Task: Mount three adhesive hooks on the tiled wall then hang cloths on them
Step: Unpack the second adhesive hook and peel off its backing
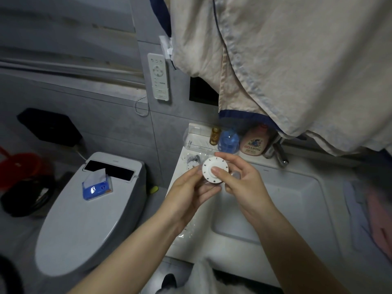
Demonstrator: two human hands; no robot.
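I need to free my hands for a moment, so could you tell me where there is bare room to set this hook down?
The toilet lid is bare in front of the tissue pack. The sink basin below your hands is bare too. The ledge behind it is crowded with bottles and a clear tray.

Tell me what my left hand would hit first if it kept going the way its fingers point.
Probably the hook itself: the left hand points up and right, its fingers already under the disc that the right hand pinches. Beyond it stand the bottles, though depth is unclear.
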